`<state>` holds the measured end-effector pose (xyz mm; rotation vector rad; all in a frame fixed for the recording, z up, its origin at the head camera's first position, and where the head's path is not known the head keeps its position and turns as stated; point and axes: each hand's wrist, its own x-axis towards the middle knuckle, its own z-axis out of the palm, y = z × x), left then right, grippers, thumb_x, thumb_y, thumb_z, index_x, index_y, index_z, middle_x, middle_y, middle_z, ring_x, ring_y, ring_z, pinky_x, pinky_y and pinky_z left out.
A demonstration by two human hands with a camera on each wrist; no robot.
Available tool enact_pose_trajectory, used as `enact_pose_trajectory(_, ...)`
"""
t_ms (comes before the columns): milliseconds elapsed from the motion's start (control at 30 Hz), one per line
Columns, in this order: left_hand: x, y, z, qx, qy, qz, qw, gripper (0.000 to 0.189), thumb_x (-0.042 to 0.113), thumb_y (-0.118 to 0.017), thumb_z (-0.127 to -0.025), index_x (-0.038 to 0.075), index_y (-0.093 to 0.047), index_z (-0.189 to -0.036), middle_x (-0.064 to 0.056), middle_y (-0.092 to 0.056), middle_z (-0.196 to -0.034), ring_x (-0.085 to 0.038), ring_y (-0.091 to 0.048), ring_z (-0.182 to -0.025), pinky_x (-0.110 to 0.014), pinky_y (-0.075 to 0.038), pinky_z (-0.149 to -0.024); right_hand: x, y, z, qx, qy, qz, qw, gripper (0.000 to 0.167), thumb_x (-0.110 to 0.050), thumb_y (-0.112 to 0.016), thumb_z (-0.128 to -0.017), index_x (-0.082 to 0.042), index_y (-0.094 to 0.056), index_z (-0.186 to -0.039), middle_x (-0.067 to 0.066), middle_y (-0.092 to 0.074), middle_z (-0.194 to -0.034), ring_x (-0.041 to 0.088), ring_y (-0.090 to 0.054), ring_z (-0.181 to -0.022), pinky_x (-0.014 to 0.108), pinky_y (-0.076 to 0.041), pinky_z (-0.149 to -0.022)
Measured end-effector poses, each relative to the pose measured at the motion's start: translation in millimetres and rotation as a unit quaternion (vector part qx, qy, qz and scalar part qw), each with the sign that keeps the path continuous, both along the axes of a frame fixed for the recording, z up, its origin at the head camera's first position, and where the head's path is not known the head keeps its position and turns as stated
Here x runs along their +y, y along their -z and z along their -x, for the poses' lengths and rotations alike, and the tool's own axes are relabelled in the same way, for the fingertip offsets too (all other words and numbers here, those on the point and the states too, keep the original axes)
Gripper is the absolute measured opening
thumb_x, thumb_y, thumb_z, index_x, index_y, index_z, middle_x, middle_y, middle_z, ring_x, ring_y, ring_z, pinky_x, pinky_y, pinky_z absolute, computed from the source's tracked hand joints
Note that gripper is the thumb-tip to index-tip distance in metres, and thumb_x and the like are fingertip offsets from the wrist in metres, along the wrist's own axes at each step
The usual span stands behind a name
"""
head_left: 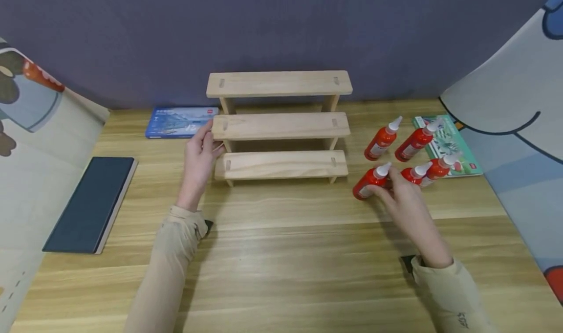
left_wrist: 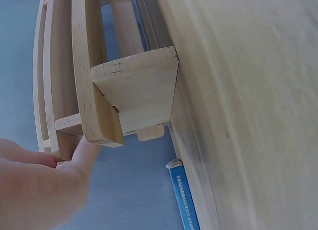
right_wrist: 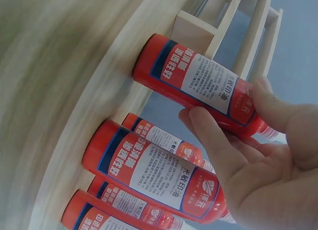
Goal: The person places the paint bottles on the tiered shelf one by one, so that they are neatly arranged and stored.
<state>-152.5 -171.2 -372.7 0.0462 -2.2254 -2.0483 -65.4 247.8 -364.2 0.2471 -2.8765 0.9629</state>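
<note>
A three-tier wooden step shelf [head_left: 281, 126] stands at the back of the table. My left hand [head_left: 200, 152] grips the left end of its middle board; in the left wrist view the fingers [left_wrist: 30, 155] wrap that board end. At the right, my right hand [head_left: 402, 198] holds a red ink bottle [head_left: 368, 185] with a white pointed cap, thumb and fingers around its upper part. Close up, the held bottle [right_wrist: 194, 86] shows a printed label. Several more red bottles [head_left: 415, 144] stand just beyond and beside this hand, partly hidden by it.
A blue box or book [head_left: 180, 122] lies behind the left hand, beside the shelf. Farther left is a dark notebook [head_left: 90, 206]. A green book [head_left: 455, 147] lies behind the bottles. A dark blue panel [head_left: 281, 30] rises behind the shelf, with printed panels at both sides.
</note>
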Motion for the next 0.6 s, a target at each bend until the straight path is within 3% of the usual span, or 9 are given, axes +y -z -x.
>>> enact_pose_trajectory(133, 0.7, -0.1, -0.5, 0.002, -0.002, 0.002, 1.0, 0.049, 0.009, -0.031, -0.118, -0.005, -0.029, -0.165, -0.029, -0.039, -0.164, -0.042, -0.054, -0.14, -0.034, -0.054, -0.114, -0.9, -0.8, 0.7, 0.015, -0.003, -0.007, 0.9999, 0.036, -0.009, -0.081, -0.098, 0.01, -0.059, -0.12, 0.027, -0.071, -0.101, 0.028, -0.061, -0.074, 0.03, -0.058, -0.059)
enact_pose_trajectory(233, 1.0, 0.3, -0.2, 0.003, -0.002, 0.004, 1.0, 0.049, 0.009, -0.031, -0.118, -0.004, -0.029, -0.166, -0.029, -0.039, -0.164, -0.042, -0.054, -0.14, -0.034, -0.054, -0.114, -2.6, -2.5, 2.3, 0.025, -0.005, -0.005, 0.9997, 0.036, -0.01, -0.081, -0.098, 0.009, -0.06, -0.12, 0.025, -0.072, -0.099, 0.026, -0.059, -0.071, 0.024, -0.05, -0.056)
enact_pose_trajectory(333, 0.7, 1.4, 0.2, 0.004, -0.003, 0.005, 1.0, 0.049, 0.009, -0.031, -0.118, -0.004, -0.029, -0.165, -0.029, -0.039, -0.164, -0.042, -0.054, -0.14, -0.034, -0.054, -0.113, -5.6, -6.6, 4.6, 0.031, -0.003, -0.003, 0.9995, 0.038, -0.011, -0.082, -0.097, 0.009, -0.06, -0.121, 0.027, -0.072, -0.102, 0.029, -0.062, -0.073, 0.032, -0.055, -0.057)
enact_pose_trajectory(433, 0.4, 2.2, 0.6, 0.009, -0.004, 0.01, 0.9999, 0.049, 0.009, -0.031, -0.118, -0.005, -0.029, -0.165, -0.03, -0.039, -0.163, -0.041, -0.055, -0.139, -0.033, -0.055, -0.113, -8.9, -13.1, 7.8, 0.032, -0.004, 0.008, 0.9994, 0.04, -0.011, -0.082, -0.097, 0.009, -0.059, -0.123, 0.032, -0.072, -0.112, 0.041, -0.071, -0.086, 0.053, -0.068, -0.071)
enact_pose_trajectory(500, 0.7, 2.6, 0.7, 0.013, -0.004, 0.012, 0.9998, 0.049, 0.008, -0.031, -0.118, -0.006, -0.03, -0.165, -0.03, -0.04, -0.162, -0.041, -0.055, -0.139, -0.033, -0.055, -0.112, -11.0, -18.3, 10.2, 0.031, -0.005, 0.018, 0.9993, 0.042, -0.01, -0.082, -0.096, 0.01, -0.059, -0.125, 0.034, -0.071, -0.118, 0.048, -0.073, -0.1, 0.066, -0.066, -0.084)
enact_pose_trajectory(600, 0.8, 2.7, 0.8, 0.018, -0.002, 0.013, 0.9998, 0.049, 0.008, -0.031, -0.118, -0.007, -0.031, -0.164, -0.03, -0.042, -0.161, -0.041, -0.056, -0.139, -0.033, -0.055, -0.112, -13.7, -26.0, 14.0, 0.023, -0.008, 0.042, 0.9988, 0.045, -0.008, -0.081, -0.097, 0.011, -0.058, -0.131, 0.035, -0.068, -0.126, 0.054, -0.068, -0.114, 0.069, -0.06, -0.092)
